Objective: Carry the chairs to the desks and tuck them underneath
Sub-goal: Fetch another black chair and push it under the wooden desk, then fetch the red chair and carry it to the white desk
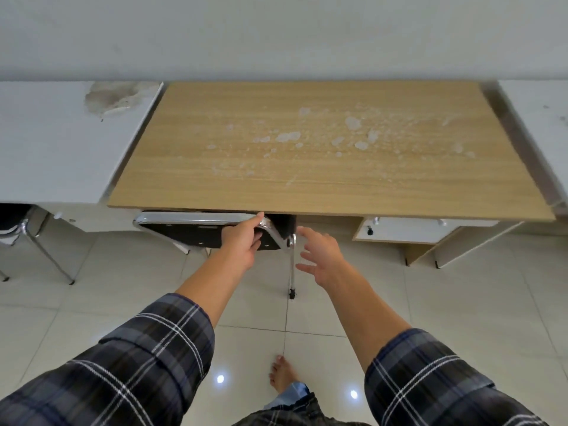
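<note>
Black chrome-framed chair [212, 230] at 12 o'clock, seat mostly under wood-top desk [322, 155]. Left hand [244, 238] grasping backrest's chrome rail; right hand [319, 256] released, fingers spread, beside rear leg. Step: final tuck. Next likely: short straight push, then let go.

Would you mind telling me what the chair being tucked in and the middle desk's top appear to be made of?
The chair: its frame looks like chromed metal tubing, bright and mirror-like; the black back panel seems to be plastic or vinyl, hard to tell which. The desk top: probably wood-grain laminate over board, with printed-looking straight grain and whitish worn patches. The left hand grips the frame.
</note>
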`<state>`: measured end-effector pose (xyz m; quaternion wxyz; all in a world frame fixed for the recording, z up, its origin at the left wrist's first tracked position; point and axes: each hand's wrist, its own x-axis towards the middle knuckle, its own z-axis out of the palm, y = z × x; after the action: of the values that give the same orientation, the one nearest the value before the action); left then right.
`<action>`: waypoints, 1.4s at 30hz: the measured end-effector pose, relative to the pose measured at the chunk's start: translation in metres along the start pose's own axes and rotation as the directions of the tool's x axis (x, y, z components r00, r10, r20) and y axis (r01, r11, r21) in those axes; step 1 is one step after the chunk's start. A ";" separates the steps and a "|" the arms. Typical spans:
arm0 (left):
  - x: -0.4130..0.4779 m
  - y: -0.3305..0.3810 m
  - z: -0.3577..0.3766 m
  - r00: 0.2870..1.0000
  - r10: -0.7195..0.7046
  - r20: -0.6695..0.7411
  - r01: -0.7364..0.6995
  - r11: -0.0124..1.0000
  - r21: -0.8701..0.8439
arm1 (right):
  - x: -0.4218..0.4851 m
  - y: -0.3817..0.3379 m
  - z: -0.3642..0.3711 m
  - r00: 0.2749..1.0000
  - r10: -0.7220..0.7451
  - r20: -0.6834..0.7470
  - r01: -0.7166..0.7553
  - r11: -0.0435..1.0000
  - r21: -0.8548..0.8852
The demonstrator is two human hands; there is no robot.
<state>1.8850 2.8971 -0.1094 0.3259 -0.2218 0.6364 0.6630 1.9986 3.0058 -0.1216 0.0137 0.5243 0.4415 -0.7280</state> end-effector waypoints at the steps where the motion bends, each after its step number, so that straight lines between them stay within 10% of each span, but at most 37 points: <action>1: -0.010 -0.006 0.011 1.000 -0.012 0.024 0.011 0.998 0.065 | -0.002 0.003 -0.016 0.999 -0.032 -0.028 0.032 0.999 -0.023; 9: -0.125 -0.103 0.122 0.976 -0.078 0.204 -0.072 0.768 0.637 | -0.059 0.045 -0.186 0.896 -0.318 -0.309 0.193 0.907 -0.375; 15: -0.237 -0.228 0.208 0.778 -0.018 0.628 -0.623 0.106 0.775 | -0.144 0.118 -0.355 0.788 -0.337 -0.516 0.073 0.882 -0.465; 21: -0.364 -0.357 0.285 0.511 -0.231 0.828 -0.832 -0.374 0.409 | -0.233 0.209 -0.499 0.664 -0.253 -0.703 -0.082 0.911 -0.404; 30: -0.497 -0.514 0.361 0.255 -0.484 0.837 -0.882 -0.471 -0.004 | -0.321 0.311 -0.640 0.474 -0.062 -0.879 -0.158 0.975 -0.154; 42: -0.633 -0.683 0.510 0.154 -0.621 0.769 -0.904 -0.403 -0.144 | -0.378 0.365 -0.847 0.349 0.165 -0.923 -0.174 0.979 0.109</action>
<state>2.8708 3.2915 -0.0911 0.2887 0.7948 0.5229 -0.1077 2.9815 3.1728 -0.1083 -0.1595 0.8846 0.3192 -0.3003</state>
